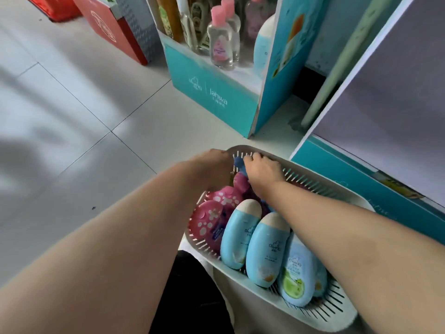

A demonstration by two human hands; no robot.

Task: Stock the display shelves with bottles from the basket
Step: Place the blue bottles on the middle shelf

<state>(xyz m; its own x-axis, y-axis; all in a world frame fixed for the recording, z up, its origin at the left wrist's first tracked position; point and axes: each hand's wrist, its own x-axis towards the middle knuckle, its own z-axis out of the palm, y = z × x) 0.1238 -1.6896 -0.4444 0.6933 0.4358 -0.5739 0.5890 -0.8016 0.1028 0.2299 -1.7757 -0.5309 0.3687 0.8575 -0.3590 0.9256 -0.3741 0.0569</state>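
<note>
A pale slotted basket sits on the floor in front of me, holding light blue bottles with cream caps and pink dotted bottles. My right hand reaches to the basket's far end and curls its fingers round a blue-capped pink bottle. My left hand is at the far left rim with its fingers curled over the edge, fingertips hidden. The teal display shelf stands beyond, stocked with pink-capped clear bottles and a blue bottle.
A second teal display unit rises close on the right of the basket. A red box and a red crate stand at the back left. Grey tiled floor spreads to the left.
</note>
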